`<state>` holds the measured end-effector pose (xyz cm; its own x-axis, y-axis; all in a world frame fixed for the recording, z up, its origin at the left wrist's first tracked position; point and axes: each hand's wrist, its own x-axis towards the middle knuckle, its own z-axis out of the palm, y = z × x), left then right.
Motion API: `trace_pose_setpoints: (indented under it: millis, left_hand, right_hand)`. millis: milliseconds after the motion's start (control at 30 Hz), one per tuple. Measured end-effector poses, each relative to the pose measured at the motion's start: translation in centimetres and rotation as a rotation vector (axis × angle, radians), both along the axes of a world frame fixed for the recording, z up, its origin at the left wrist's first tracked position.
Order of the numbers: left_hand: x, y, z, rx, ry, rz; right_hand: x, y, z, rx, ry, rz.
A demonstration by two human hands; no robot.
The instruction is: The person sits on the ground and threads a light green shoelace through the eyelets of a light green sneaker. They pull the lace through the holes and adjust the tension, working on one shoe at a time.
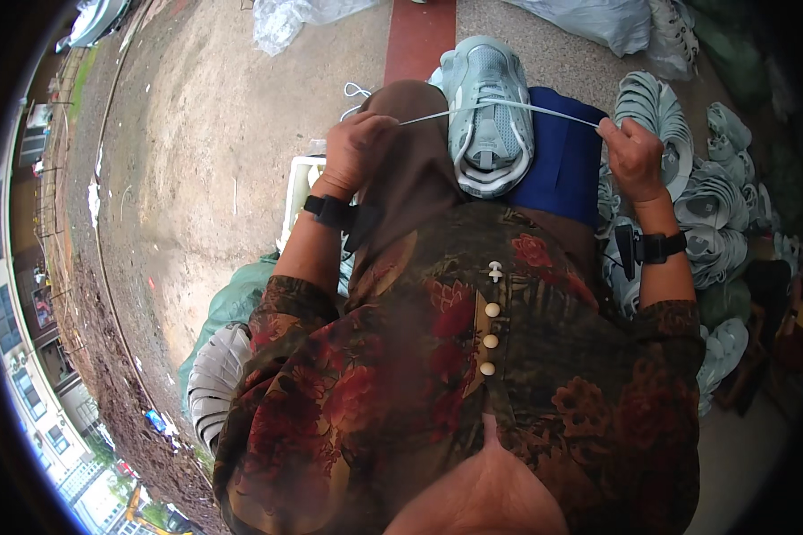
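Observation:
On my lap a pale grey-green sneaker (489, 76) rests between my knees, its toe pointing away from me. A light shoelace (544, 111) runs across it, stretched almost straight out to both sides. My left hand (355, 147) is closed on the lace's left end, over my left knee. Beyond the blue cloth (562, 160) on my right thigh, my right hand (634, 156) pinches the right end. Lower on the sneaker, part of the lace passes through its eyelets. Each wrist wears a dark strap with a small device.
Stacks of pale green shoe uppers (712, 201) lie on the ground at my right. A white container (302, 192) stands beside my left leg, with grey stacked shoe parts (219, 383) and a green bag (232, 299) nearer. Clear plastic bags (303, 18) lie ahead.

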<state>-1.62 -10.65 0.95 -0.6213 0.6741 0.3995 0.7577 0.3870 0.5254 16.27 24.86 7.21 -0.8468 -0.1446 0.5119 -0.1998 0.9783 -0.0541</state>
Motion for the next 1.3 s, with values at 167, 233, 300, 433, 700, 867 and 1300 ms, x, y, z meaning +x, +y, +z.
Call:
trace_pose_setpoints:
  millis: [167,233,300,433,700,867,1300]
  left_hand:
    - [-0.1,-2.5,0.8,-0.032,-0.016,0.097]
    - [-0.2,-2.9,0.5,-0.01,-0.043,0.122]
    - [0.2,-3.0,0.4,0.008,-0.091,0.137]
    - [0.7,-2.5,0.0,-0.009,-0.168,0.131]
    - [-1.0,-4.9,-1.5,0.032,-0.345,0.104]
    - [-2.4,-13.9,-5.4,0.012,-0.719,0.329]
    - [3.9,-35.6,-8.8,-0.193,-1.027,0.862]
  right_hand:
    - [0.5,-3.2,3.1,0.07,0.026,0.162]
    - [0.3,-3.0,3.0,0.034,-0.106,0.119]
    - [0.0,-1.0,1.6,-0.016,-0.336,-0.013]
    - [0.9,1.8,0.9,-0.466,-0.426,-0.108]
    - [0.6,7.0,-1.8,-0.728,-0.409,-0.152]
    - [8.3,14.8,-7.7,-0.829,-0.429,-0.452]
    - [33.1,24.3,-16.1,-0.837,-0.442,-0.894]
